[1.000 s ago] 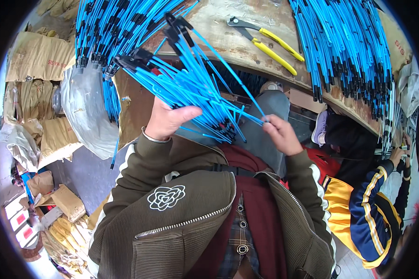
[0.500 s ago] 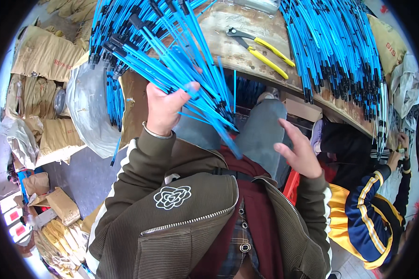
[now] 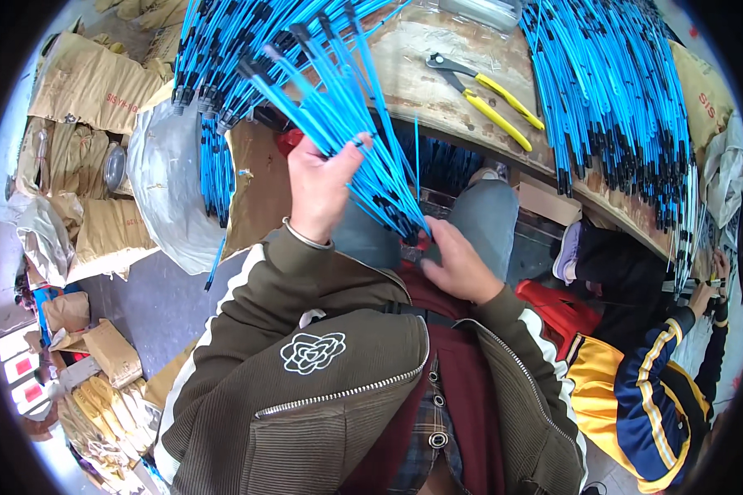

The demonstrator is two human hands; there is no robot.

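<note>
My left hand (image 3: pixel 326 181) is wrapped round the middle of a bundle of thin blue cables (image 3: pixel 340 111) with black end pieces. Held slantwise above my lap, the bundle fans out toward its upper end. At its lower end my right hand (image 3: pixel 462 262) closes on the black tips, thumb on the near side; some of its fingertips are hidden. Just beyond the bundle, a large pile of similar blue cables (image 3: pixel 223 62) lies at the upper left.
Yellow-handled pliers (image 3: pixel 491 99) lie on the wooden bench (image 3: pixel 413 70). Another blue cable heap (image 3: pixel 607 99) hangs over the bench's right edge. An open carton (image 3: pixel 256 181) lined with clear plastic stands at left, near brown paper packages (image 3: pixel 91 82). A co-worker's sleeve (image 3: pixel 656 371) shows at right.
My right hand has come in from the right to the bundle's lower end. My left hand and the bundle have shifted slightly to the right, along with the whole view.
</note>
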